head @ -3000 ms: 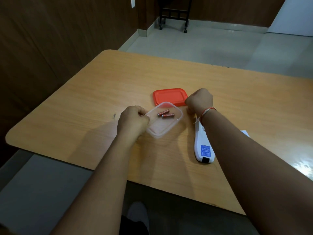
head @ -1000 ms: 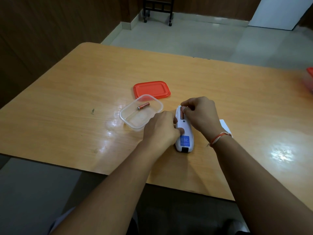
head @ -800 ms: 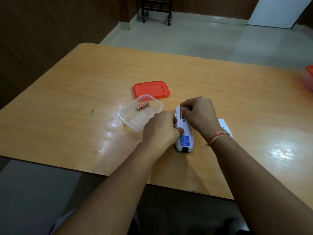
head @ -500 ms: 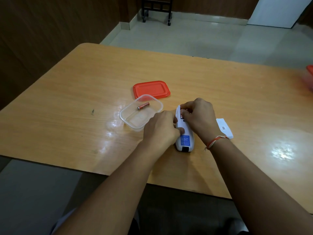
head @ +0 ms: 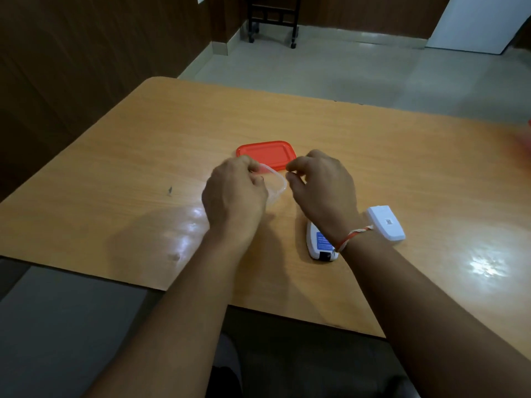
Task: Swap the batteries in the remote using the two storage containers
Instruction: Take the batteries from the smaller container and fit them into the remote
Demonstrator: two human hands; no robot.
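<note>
A clear plastic container sits on the wooden table, mostly covered by my left hand, whose fingers curl over its far rim. The inside of the container is hidden. Its red lid lies flat just behind it. My right hand hovers at the container's right edge, thumb and forefinger slightly apart with nothing visible between them. The white remote lies back-up on the table under my right wrist, showing only its near end with a blue label. Its white battery cover lies to the right.
A blurred red shape, possibly the second container, shows at the table's far right edge. The table's near edge runs just below my forearms. A dark wheeled stand is on the floor beyond the table.
Both hands have left the remote and moved up and left to the clear container. My left hand now covers it and my right hand hovers beside it.
</note>
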